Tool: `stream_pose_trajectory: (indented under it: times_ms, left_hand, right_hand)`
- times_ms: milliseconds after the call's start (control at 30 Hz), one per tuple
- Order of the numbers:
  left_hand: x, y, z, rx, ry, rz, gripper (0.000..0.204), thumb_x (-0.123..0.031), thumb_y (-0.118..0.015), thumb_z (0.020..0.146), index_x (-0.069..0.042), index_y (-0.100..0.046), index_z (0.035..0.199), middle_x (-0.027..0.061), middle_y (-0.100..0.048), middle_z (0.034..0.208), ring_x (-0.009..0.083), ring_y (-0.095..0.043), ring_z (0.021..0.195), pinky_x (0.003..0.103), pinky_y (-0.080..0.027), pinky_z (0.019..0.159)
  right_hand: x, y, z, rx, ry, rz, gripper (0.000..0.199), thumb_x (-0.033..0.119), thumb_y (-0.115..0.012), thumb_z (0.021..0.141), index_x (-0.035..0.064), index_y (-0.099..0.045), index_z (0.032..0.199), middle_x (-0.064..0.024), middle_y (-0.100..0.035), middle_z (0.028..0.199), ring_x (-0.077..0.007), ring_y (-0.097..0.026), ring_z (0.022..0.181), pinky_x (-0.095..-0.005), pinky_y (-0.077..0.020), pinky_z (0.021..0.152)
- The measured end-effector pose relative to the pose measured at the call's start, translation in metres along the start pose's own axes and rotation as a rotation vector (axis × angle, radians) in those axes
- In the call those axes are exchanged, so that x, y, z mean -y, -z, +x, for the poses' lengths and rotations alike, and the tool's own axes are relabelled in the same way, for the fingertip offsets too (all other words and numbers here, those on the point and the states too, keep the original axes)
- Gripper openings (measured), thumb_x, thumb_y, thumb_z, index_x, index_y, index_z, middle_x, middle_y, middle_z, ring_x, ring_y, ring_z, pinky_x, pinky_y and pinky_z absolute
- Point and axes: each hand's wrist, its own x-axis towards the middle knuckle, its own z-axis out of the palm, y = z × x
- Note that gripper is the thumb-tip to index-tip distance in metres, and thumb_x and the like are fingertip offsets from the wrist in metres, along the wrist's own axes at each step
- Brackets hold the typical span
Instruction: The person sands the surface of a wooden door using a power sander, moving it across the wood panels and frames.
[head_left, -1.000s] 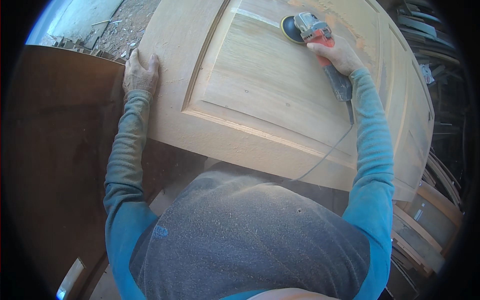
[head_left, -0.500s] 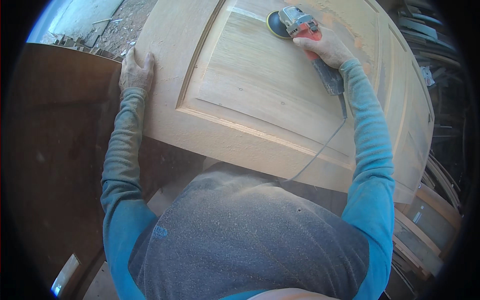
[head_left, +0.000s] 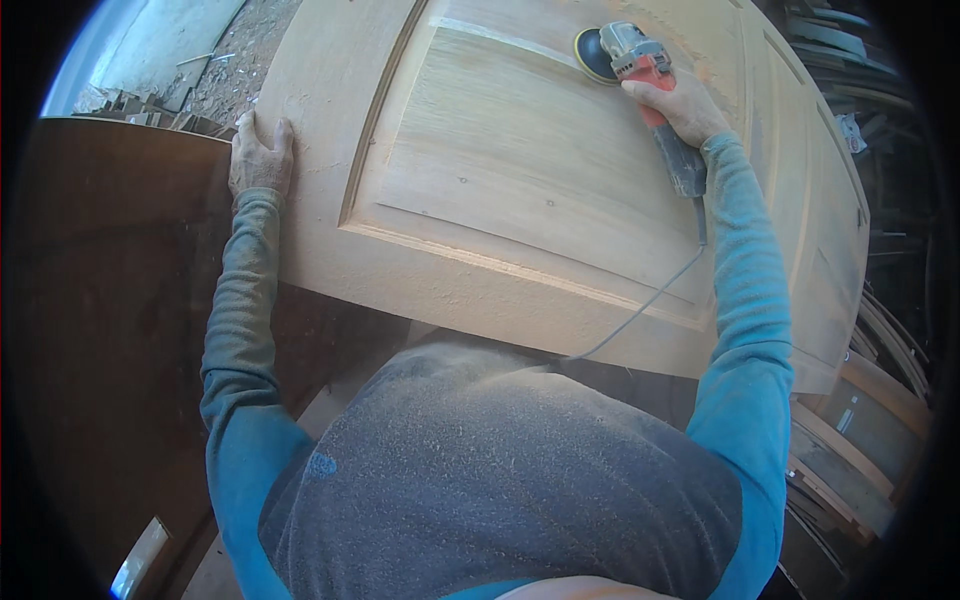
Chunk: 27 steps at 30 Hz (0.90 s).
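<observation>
My right hand [head_left: 690,108] is wrapped around the red and grey body of an angle grinder [head_left: 655,100]. Its round sanding disc [head_left: 595,56] has a dark face and a yellow rim, and sits at the far side of a raised door panel. Beneath it lies a pale wooden panelled door [head_left: 480,170], dusted with fine sawdust. My left hand [head_left: 262,158] grips the door's left edge, thumb on top and fingers along the side. From the grinder's rear, a grey cord [head_left: 655,295] runs across the door toward my body.
A dark brown board [head_left: 110,300] stands along the left. Stacked wood strips [head_left: 850,45] and framed panels [head_left: 850,450] lie at the right. Wood offcuts [head_left: 150,112] and rubble-strewn ground [head_left: 235,65] show at the far left. Dust covers my dark apron [head_left: 500,460].
My right hand and the grinder have moved right and slightly nearer over the panel. The whole view has shifted a little; my left hand stays on the door's edge.
</observation>
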Motion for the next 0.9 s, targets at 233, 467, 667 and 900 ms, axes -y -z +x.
stream_pose_trajectory:
  times_ms: [233, 467, 667, 900]
  left_hand:
    - [-0.003, 0.004, -0.003, -0.001, -0.004, 0.008, 0.075, -0.06, -0.059, 0.095, -0.012, -0.047, 0.152, 0.0202, -0.056, 0.145, 0.0394, -0.057, 0.133, 0.05, -0.046, 0.109]
    - [-0.006, 0.006, -0.004, 0.015, 0.023, -0.017, 0.076, -0.06, -0.058, 0.095, -0.013, -0.047, 0.153, 0.0195, -0.056, 0.145, 0.0387, -0.056, 0.133, 0.049, -0.046, 0.11]
    - [-0.003, 0.004, -0.002, -0.013, -0.004, -0.052, 0.076, -0.059, -0.061, 0.094, -0.012, -0.049, 0.152, 0.0193, -0.057, 0.145, 0.0367, -0.057, 0.134, 0.048, -0.045, 0.111]
    - [-0.009, 0.011, -0.005, 0.015, 0.034, -0.079, 0.077, -0.059, -0.062, 0.093, -0.012, -0.049, 0.152, 0.0198, -0.056, 0.147, 0.0366, -0.056, 0.135, 0.047, -0.044, 0.113]
  right_hand:
    - [0.011, 0.007, -0.01, 0.017, -0.099, 0.06, 0.056, 0.049, -0.079, 0.085, 0.0091, -0.072, 0.123, -0.0053, -0.072, 0.107, -0.0167, -0.065, 0.098, -0.0329, -0.0508, 0.09]
    - [0.017, -0.014, 0.01, 0.052, -0.013, 0.095, 0.057, 0.049, -0.079, 0.084, 0.0071, -0.071, 0.122, -0.0063, -0.071, 0.107, -0.0162, -0.064, 0.101, -0.0318, -0.0498, 0.093]
    - [0.049, -0.046, 0.033, 0.07, 0.247, 0.017, 0.065, 0.056, -0.079, 0.081, 0.0048, -0.072, 0.12, -0.0106, -0.072, 0.101, -0.0203, -0.068, 0.091, -0.0352, -0.0528, 0.083]
    - [0.062, -0.054, 0.078, 0.049, 0.334, -0.072, 0.07, 0.064, -0.077, 0.079, 0.0038, -0.074, 0.116, -0.0115, -0.074, 0.1, -0.0218, -0.069, 0.093, -0.035, -0.0529, 0.083]
